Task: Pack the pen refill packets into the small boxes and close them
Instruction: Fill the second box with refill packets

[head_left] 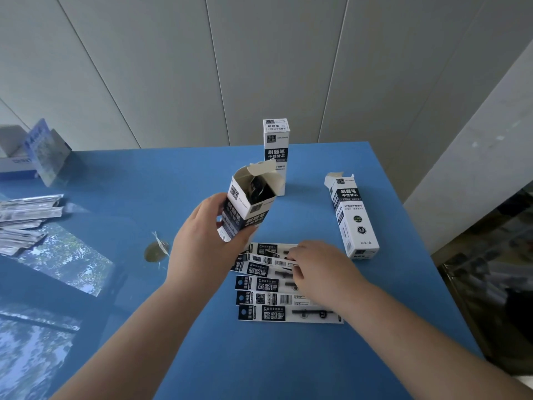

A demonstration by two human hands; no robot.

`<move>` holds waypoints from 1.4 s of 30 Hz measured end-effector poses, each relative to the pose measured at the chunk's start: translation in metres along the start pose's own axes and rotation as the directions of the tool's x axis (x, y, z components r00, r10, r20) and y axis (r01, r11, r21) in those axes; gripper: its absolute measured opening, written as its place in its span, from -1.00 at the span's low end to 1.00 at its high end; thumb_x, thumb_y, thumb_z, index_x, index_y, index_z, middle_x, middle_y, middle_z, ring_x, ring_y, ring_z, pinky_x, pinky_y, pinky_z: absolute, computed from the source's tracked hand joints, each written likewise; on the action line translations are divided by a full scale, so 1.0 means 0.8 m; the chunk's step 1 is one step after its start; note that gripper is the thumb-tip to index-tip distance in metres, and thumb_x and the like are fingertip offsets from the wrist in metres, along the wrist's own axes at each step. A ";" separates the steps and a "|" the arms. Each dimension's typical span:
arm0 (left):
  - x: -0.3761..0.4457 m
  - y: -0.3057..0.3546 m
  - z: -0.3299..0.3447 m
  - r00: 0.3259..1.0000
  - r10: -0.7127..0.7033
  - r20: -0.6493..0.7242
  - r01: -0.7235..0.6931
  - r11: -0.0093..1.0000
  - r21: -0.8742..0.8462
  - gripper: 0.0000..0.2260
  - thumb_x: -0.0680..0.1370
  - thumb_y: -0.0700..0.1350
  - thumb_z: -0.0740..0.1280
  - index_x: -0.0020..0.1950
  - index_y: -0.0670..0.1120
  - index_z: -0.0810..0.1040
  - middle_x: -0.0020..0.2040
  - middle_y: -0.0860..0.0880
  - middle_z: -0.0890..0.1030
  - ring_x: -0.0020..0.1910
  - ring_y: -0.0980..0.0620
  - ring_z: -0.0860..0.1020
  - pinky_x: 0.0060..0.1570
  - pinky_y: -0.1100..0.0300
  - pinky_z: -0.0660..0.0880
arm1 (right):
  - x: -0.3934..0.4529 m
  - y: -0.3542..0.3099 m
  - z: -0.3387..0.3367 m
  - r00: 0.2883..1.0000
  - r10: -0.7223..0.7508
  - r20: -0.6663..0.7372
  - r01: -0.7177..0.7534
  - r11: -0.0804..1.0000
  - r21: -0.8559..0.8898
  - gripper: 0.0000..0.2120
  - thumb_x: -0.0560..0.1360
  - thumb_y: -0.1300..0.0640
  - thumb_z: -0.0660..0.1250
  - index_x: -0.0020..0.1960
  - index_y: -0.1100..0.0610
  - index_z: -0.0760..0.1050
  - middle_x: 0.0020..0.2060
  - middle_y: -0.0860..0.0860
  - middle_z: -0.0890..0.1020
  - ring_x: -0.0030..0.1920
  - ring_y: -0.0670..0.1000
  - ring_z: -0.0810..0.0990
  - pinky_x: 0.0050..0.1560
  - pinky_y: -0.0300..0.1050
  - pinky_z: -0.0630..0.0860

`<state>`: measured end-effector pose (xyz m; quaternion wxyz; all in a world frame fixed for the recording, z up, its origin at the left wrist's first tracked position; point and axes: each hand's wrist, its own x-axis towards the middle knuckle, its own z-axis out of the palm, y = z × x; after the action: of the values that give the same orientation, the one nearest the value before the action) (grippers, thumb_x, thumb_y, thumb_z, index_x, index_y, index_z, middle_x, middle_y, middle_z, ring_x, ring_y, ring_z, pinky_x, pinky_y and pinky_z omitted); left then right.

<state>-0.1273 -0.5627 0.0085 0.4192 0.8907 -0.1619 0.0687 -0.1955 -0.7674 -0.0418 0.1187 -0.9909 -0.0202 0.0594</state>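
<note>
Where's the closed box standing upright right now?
In the head view, the closed box stands upright at the blue table's far edge, just behind the open box held in the left hand.

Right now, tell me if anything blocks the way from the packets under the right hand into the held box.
Nothing visible does. The left hand holds the open box tilted, flaps up, above the refill packets the right hand is touching.

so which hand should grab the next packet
Right. The right hand already rests on the packets, fingers on the top ones, while the left hand grips the open box.
</note>
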 end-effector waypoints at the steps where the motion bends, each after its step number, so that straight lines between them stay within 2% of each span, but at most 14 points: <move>1: 0.001 0.000 0.000 1.000 0.000 0.004 0.000 1.000 -0.003 -0.62 0.40 0.20 0.42 0.16 0.31 0.38 0.03 0.35 0.51 0.04 0.18 0.54 -0.03 0.14 0.50 | 0.001 0.001 -0.001 1.000 0.001 0.002 -0.001 1.000 0.010 -0.82 0.58 0.05 0.23 0.05 0.08 0.58 -0.06 -0.03 0.54 0.03 0.07 0.54 0.01 0.01 0.53; 5: 0.003 -0.001 0.001 1.000 0.002 0.005 -0.002 1.000 -0.006 -0.60 0.41 0.22 0.41 0.19 0.29 0.39 0.05 0.34 0.52 0.06 0.19 0.54 -0.01 0.14 0.50 | 0.003 0.007 0.002 0.999 -0.005 0.047 0.007 0.999 -0.043 -0.68 0.58 -0.14 0.32 0.19 0.05 0.56 0.03 -0.04 0.52 0.11 0.06 0.49 0.11 0.03 0.49; 11: 0.004 0.003 0.001 1.000 0.024 0.017 -0.024 1.000 -0.018 -0.55 0.38 0.28 0.36 0.22 0.34 0.33 0.05 0.50 0.47 0.04 0.31 0.51 -0.10 0.29 0.43 | 0.006 0.004 0.005 0.998 0.058 0.008 -0.058 0.998 0.004 -0.77 0.59 -0.07 0.35 0.10 0.07 0.61 -0.02 -0.03 0.51 0.08 0.06 0.48 0.04 0.00 0.49; 14: 0.008 0.004 -0.001 0.999 0.026 0.017 -0.026 0.999 -0.025 -0.55 0.35 0.37 0.30 0.20 0.37 0.32 0.07 0.57 0.43 0.09 0.44 0.45 -0.12 0.36 0.40 | 0.005 0.004 0.003 0.998 0.066 0.001 -0.066 0.998 -0.010 -0.81 0.60 -0.01 0.31 0.02 0.10 0.60 -0.03 -0.01 0.50 0.06 0.07 0.49 0.00 0.00 0.48; 22: 0.012 0.004 -0.003 1.000 0.022 0.007 -0.022 0.999 -0.033 -0.55 0.32 0.40 0.25 0.18 0.37 0.33 0.10 0.53 0.44 0.09 0.44 0.45 -0.13 0.37 0.39 | 0.007 -0.001 -0.001 0.992 0.079 0.095 -0.073 0.996 -0.059 -0.75 0.59 -0.02 0.36 0.14 0.12 0.60 0.04 0.04 0.55 0.09 0.12 0.53 0.11 0.08 0.54; 28: 0.014 0.004 -0.007 1.000 0.028 -0.001 -0.028 0.999 -0.028 -0.58 0.37 0.32 0.34 0.19 0.37 0.33 0.05 0.52 0.46 0.02 0.29 0.51 -0.06 0.19 0.47 | 0.001 -0.001 -0.017 0.993 0.116 0.035 -0.116 0.993 -0.010 -0.87 0.59 0.03 0.29 0.03 0.06 0.57 -0.08 -0.02 0.61 -0.04 0.09 0.57 -0.05 0.00 0.54; 30: 0.016 0.003 -0.010 0.999 0.035 -0.019 -0.035 0.999 -0.034 -0.58 0.37 0.32 0.34 0.19 0.36 0.33 0.09 0.52 0.46 0.04 0.27 0.52 -0.06 0.19 0.46 | -0.001 0.007 -0.031 0.986 0.168 0.004 -0.168 0.985 0.035 -0.91 0.59 0.02 0.31 -0.09 -0.04 0.53 -0.16 -0.08 0.59 -0.11 0.05 0.57 -0.19 -0.05 0.47; 32: 0.017 0.003 -0.013 0.999 0.040 -0.027 -0.041 0.998 -0.041 -0.56 0.35 0.35 0.31 0.19 0.35 0.34 0.12 0.48 0.47 0.06 0.26 0.53 -0.06 0.18 0.47 | -0.002 0.014 -0.045 0.972 0.237 -0.005 -0.234 0.964 0.127 -0.80 0.57 -0.01 0.36 -0.23 -0.11 0.46 -0.27 -0.12 0.57 -0.21 -0.03 0.57 -0.30 -0.09 0.41; 33: 0.018 0.003 -0.013 0.999 0.040 -0.027 -0.042 0.998 -0.045 -0.56 0.35 0.36 0.30 0.19 0.35 0.34 0.11 0.46 0.49 0.06 0.26 0.53 -0.05 0.17 0.48 | -0.002 0.018 -0.051 0.961 0.277 -0.012 -0.268 0.940 0.209 -0.82 0.56 -0.01 0.38 -0.22 -0.12 0.51 -0.28 -0.13 0.61 -0.22 -0.06 0.59 -0.28 -0.09 0.46; 35: 0.019 0.003 -0.012 0.999 0.039 -0.022 -0.040 0.998 -0.046 -0.57 0.37 0.32 0.33 0.19 0.34 0.34 0.07 0.43 0.50 0.05 0.24 0.53 -0.03 0.14 0.49 | 0.000 0.023 -0.061 0.933 0.360 -0.011 -0.317 0.836 0.448 -0.97 0.52 0.02 0.45 -0.10 -0.07 0.66 -0.24 -0.13 0.70 -0.18 -0.08 0.67 -0.12 -0.06 0.59; 37: 0.020 0.001 -0.009 0.999 0.036 -0.013 -0.037 0.998 -0.044 -0.58 0.39 0.25 0.36 0.19 0.33 0.34 0.05 0.42 0.50 0.06 0.21 0.53 0.00 0.13 0.50 | 0.000 0.023 -0.065 0.909 0.415 0.036 -0.326 0.654 0.683 -0.98 0.49 0.08 0.50 -0.10 0.00 0.71 -0.22 -0.11 0.75 -0.14 -0.05 0.72 -0.01 -0.03 0.62; 38: 0.020 0.000 -0.008 0.999 0.036 -0.007 -0.036 0.998 -0.043 -0.59 0.39 0.23 0.37 0.19 0.33 0.34 0.05 0.42 0.49 0.05 0.21 0.53 0.00 0.14 0.49 | -0.001 0.022 -0.067 0.902 0.427 0.068 -0.323 0.562 0.762 -0.96 0.49 0.09 0.51 -0.13 0.00 0.72 -0.22 -0.12 0.76 -0.15 -0.08 0.72 -0.02 -0.05 0.61; 40: 0.020 -0.002 -0.005 0.999 0.037 0.003 -0.037 0.998 -0.044 -0.58 0.39 0.22 0.38 0.19 0.33 0.33 0.05 0.43 0.49 0.04 0.23 0.52 -0.03 0.21 0.45 | -0.003 0.021 -0.066 0.892 0.440 0.106 -0.313 0.429 0.847 -0.90 0.50 0.09 0.50 -0.18 -0.06 0.73 -0.22 -0.14 0.76 -0.18 -0.18 0.71 -0.06 -0.13 0.54; 42: 0.020 -0.004 -0.004 0.999 0.034 0.009 -0.034 0.998 -0.045 -0.58 0.39 0.21 0.38 0.19 0.34 0.33 0.05 0.44 0.48 0.03 0.24 0.51 -0.07 0.27 0.42 | -0.003 0.021 -0.066 0.888 0.441 0.126 -0.308 0.369 0.877 -0.86 0.50 0.09 0.50 -0.18 -0.14 0.72 -0.20 -0.14 0.76 -0.16 -0.18 0.71 -0.02 -0.16 0.50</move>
<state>-0.1111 -0.5620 0.0120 0.4371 0.8785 -0.1806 0.0676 -0.1911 -0.7957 0.0052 0.5947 -0.7649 0.2466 0.0221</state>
